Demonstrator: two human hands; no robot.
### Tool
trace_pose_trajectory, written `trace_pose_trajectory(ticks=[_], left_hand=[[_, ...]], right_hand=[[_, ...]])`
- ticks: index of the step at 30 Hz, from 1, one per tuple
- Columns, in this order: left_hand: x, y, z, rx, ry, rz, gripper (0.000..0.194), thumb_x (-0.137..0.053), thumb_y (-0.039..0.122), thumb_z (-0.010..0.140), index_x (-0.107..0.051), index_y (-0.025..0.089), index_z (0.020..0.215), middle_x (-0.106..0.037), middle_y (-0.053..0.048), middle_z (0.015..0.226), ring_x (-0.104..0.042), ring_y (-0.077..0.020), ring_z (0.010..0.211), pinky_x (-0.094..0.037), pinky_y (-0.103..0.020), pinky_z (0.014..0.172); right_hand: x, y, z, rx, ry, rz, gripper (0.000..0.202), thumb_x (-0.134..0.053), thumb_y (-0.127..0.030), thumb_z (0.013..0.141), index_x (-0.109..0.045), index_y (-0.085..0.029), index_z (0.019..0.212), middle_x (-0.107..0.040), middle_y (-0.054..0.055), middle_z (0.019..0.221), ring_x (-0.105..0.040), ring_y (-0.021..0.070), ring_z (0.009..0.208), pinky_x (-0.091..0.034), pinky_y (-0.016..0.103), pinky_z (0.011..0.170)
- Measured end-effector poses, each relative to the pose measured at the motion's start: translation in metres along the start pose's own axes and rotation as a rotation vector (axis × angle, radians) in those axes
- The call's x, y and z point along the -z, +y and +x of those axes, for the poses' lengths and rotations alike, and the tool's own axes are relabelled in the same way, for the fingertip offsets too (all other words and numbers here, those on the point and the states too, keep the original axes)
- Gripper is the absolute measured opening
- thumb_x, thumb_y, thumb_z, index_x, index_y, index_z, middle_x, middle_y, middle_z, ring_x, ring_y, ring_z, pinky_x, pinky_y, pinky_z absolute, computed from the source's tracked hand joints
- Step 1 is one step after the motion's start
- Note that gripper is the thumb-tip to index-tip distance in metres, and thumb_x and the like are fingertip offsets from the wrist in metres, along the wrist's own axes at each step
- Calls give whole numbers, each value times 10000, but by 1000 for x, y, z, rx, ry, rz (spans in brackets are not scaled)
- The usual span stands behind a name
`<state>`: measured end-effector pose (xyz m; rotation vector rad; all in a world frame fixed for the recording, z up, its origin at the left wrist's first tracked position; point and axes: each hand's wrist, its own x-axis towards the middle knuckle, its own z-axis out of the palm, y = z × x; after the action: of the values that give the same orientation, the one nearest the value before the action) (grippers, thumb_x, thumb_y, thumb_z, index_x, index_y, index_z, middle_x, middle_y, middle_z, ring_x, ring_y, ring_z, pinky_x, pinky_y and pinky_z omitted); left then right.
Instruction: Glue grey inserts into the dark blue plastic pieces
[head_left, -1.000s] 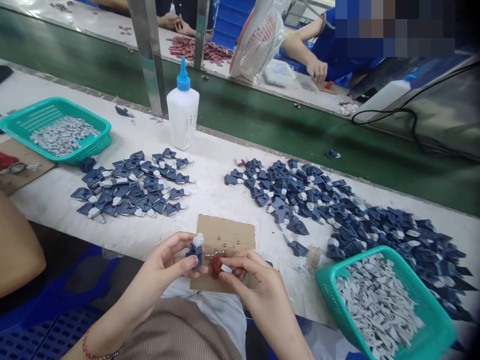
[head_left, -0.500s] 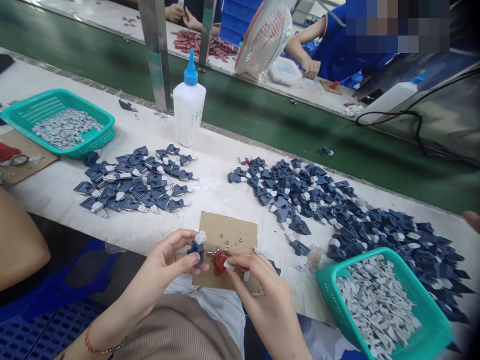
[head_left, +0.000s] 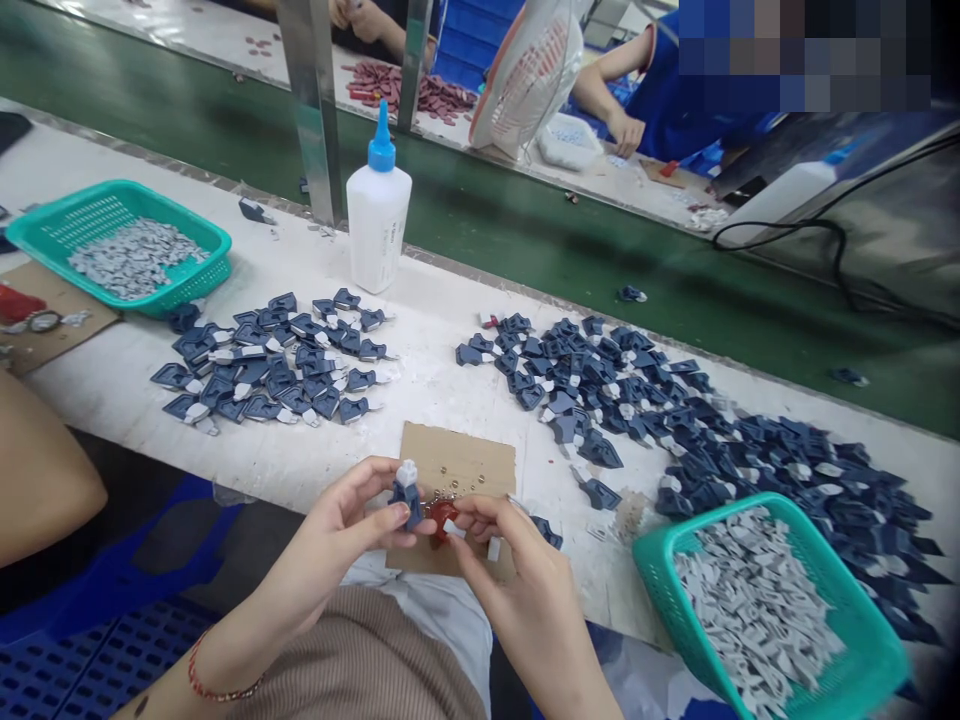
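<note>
Compared with half a second ago, the left hand [head_left: 367, 520] has brought the dark blue part [head_left: 406, 503] rightward and more upright, narrowing the gap to the right hand [head_left: 517, 550] and to the red lump [head_left: 444, 518]. On the green belt [head_left: 480, 225], one dark piece [head_left: 631, 293] has travelled left and a second piece [head_left: 849, 377] has come into view, while another person's hand has gone from the right edge. Across the belt, a co-worker's hands [head_left: 365, 18] have risen toward the top edge

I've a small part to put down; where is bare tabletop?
Mostly bare: table between the left blue pile and right blue pile, beyond the cardboard; also along the near edge, before the left blue pile. Crowded: behind the right green basket.
</note>
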<state>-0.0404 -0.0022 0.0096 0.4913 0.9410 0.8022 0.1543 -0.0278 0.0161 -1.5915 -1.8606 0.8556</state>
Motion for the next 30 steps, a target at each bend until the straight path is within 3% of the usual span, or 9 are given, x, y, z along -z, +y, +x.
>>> trace_pose_trajectory(ticks=[11,17,20,25,30], left_hand=[[-5,-4,8,-52,14,83,264,-736,320,800,-628,194,1005,-670,-76,1107,-621,-152,836,-549,-226,643],[-19,-7,12,-88,-15,39,284,-785,301,749,-588,171,908,-691,-59,1002,-660,-133,751,-553,-234,665],[-27,-9,12,-100,-55,-3,273,-786,275,752,-570,177,888,-696,-33,943,-670,-121,745,-555,-227,690],[-35,-12,12,-101,-93,-43,267,-791,262,750,-568,178,871,-687,-15,913,-673,-117,760,-559,-220,696],[-36,-11,11,-123,-95,-32,252,-777,255,766,-565,181,880,-698,-18,923,-667,-111,772,-540,-217,721]], right_hand=[[-1,1,2,-83,52,113,226,-606,-165,858,-579,-248,1066,-649,16,872,-614,165,772,-513,287,715],[14,-3,5,-356,80,745,304,-736,-285,785,-546,-230,1017,-645,-9,773,-598,129,664,-502,252,637],[17,-6,7,-400,99,906,365,-785,-311,743,-546,-234,1007,-631,-26,742,-570,110,613,-480,230,597],[15,-13,10,-394,97,957,378,-796,-277,740,-549,-244,1025,-641,-32,756,-579,105,623,-486,224,615],[15,-18,8,-367,158,866,363,-781,-250,757,-549,-242,1037,-654,-20,771,-605,124,686,-500,247,680]])
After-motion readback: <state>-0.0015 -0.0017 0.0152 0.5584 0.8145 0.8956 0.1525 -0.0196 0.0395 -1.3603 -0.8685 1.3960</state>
